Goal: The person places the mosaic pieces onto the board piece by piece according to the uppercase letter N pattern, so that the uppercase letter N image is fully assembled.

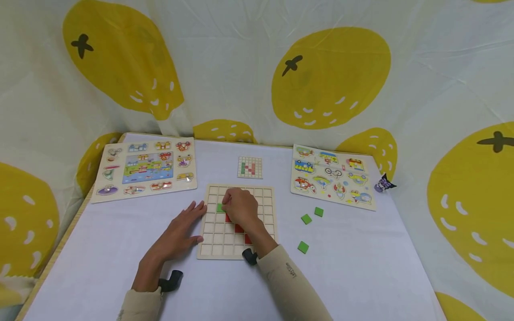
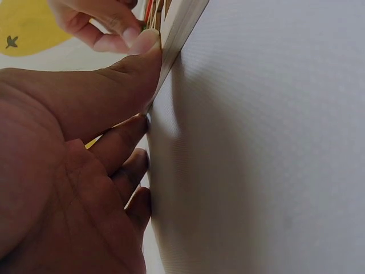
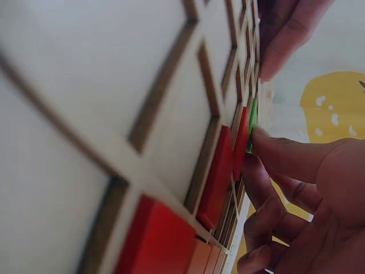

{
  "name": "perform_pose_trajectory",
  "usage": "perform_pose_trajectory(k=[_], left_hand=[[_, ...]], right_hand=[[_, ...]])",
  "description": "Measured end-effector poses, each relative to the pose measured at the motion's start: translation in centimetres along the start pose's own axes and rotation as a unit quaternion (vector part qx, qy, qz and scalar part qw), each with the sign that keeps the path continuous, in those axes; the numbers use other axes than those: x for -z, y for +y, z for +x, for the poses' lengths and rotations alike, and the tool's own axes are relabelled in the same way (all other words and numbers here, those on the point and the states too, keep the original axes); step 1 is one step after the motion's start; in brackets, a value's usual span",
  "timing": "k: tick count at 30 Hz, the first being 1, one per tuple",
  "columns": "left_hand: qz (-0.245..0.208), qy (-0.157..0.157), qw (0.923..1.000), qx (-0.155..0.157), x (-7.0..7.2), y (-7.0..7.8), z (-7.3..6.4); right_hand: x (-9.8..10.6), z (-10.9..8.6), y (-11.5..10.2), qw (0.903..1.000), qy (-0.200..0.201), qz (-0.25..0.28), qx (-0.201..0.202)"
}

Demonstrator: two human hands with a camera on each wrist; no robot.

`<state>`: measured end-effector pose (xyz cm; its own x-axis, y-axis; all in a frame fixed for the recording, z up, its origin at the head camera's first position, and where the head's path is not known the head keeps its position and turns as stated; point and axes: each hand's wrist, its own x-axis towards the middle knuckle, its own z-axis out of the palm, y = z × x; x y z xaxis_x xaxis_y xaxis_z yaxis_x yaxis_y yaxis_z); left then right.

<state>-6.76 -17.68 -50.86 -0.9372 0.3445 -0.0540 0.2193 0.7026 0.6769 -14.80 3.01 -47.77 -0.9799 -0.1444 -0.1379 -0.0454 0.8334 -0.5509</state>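
A wooden grid board point(image 1: 213, 250) lies on the table, with red tiles point(image 1: 248, 239) in a diagonal of its cells. My right hand point(image 1: 242, 207) is over the board's upper part, fingers curled. Its thumb and index finger pinch a green tile point(image 3: 252, 125) at a cell beside the uppermost red tile; the hand hides part of the grid. My left hand point(image 1: 180, 232) rests at the board's left edge, fingers spread and thumb touching the side. Behind the board lies a small pattern card point(image 1: 250, 167) with green, red and pink squares.
Loose green tiles point(image 1: 303, 247) lie right of the board. A vehicle puzzle point(image 1: 333, 176) stands at the back right, with a small purple figure point(image 1: 384, 183) beside it. Another picture puzzle point(image 1: 146, 169) lies at the back left. A fruit-patterned curtain point(image 1: 225, 67) hangs behind the table.
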Motion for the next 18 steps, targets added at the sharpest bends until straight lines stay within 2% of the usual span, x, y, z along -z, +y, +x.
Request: perform_pose_trajectory(k=[9, 18], left_hand=[[0.003, -0.002, 1.0, 0.006, 0.0, 0.1, 0.1], [0.002, 0.0, 1.0, 0.005, 0.0, 0.2, 0.0]], right_hand=[[0.3, -0.1, 0.3, 0.9998, -0.009, 0.016, 0.001], [1.4, -1.9, 1.2, 0.9974, 0.0, 0.072, 0.003]])
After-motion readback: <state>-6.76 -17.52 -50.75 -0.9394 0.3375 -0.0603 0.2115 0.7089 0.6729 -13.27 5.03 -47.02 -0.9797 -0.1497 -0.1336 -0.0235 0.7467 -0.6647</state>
